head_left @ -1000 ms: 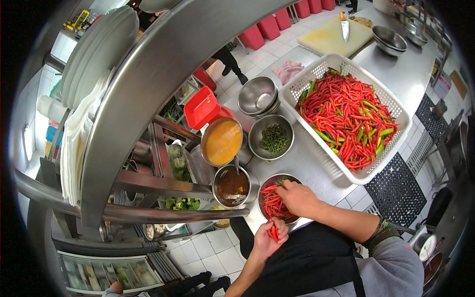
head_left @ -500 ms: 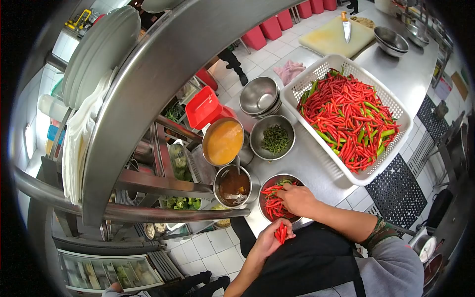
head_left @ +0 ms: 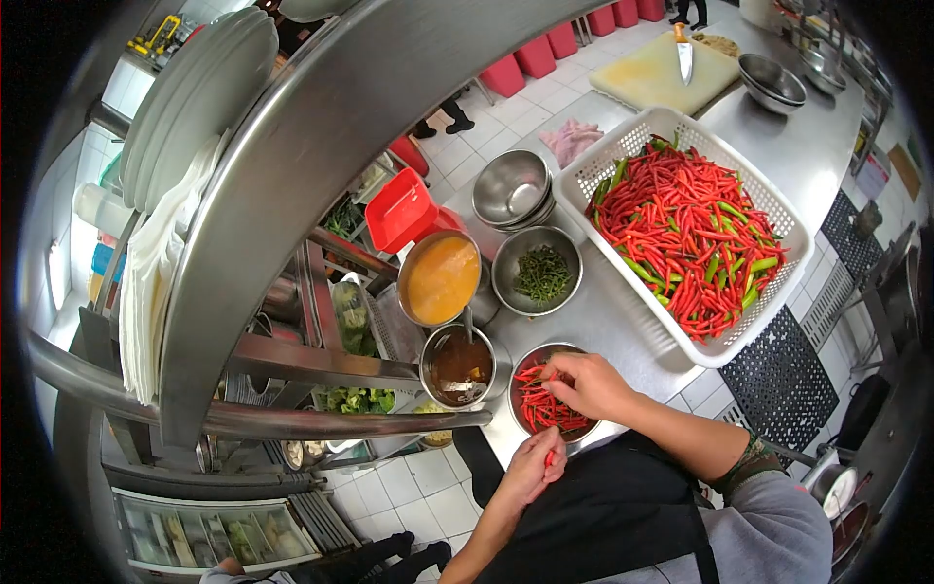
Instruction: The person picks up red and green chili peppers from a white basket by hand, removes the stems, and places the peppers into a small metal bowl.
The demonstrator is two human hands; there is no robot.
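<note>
We stand at the steel counter (head_left: 623, 321) with a small metal bowl of red chillies (head_left: 545, 404) right at its near edge, just in front of our apron. Our right hand (head_left: 589, 384) rests over the bowl's right rim, its fingers curled and pinched among the chillies at the top of the pile; what exactly it has between the fingertips is too small for us to tell. Our left hand (head_left: 533, 469) hangs just below the bowl, off the counter edge, closed loosely round a small bunch of red chillies (head_left: 551, 457) whose tips poke up between thumb and fingers. The chillies in the bowl lie mostly with their long axes running toward and away from us, slightly fanned. The bowl sits between the two hands, the right one touching it, the left one near but apart, so the right is the nearer. Farther off, up and to the right, a big white basket (head_left: 584, 180) holds a heap of red and green chillies; between it and us sits a bowl of green stems (head_left: 541, 271), with an orange sauce pot (head_left: 440, 279) and a brown sauce pot (head_left: 457, 368) to its left. We can read no label, brand or writing anywhere.
</note>
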